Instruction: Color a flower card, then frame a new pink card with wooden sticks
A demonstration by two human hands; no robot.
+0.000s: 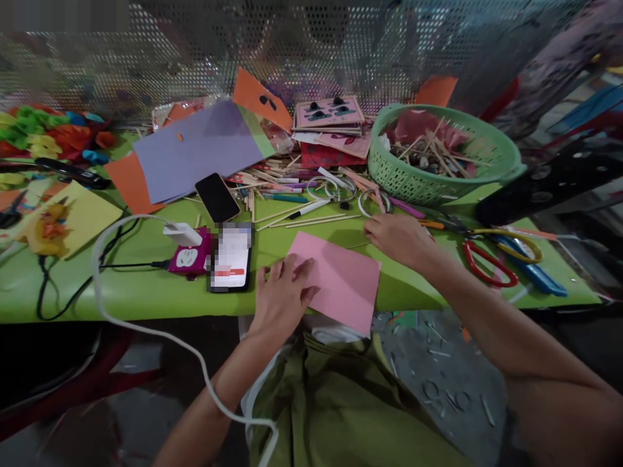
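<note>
My left hand (285, 288) lies with its fingers apart on the left side of a pink sheet of paper (348, 279). The sheet sits at the front edge of the green table, its near corner hanging past that edge. To the right of the paper, my right hand (399, 240) rests low, fingers curled and pressed together. A thin stick (357, 246) ends at those fingertips; whether they grip it is hidden. Just beyond them are a white ring-shaped handle (366, 202) and several wooden sticks (321, 221).
Left of the paper lie a lit phone (231, 259), a dark phone (217, 197) and a pink charger block (189, 256) with a white cable. A green basket (438, 185) stands behind my right hand. Red-handled scissors (487, 266) lie right. Purple sheets (195, 149) lie behind.
</note>
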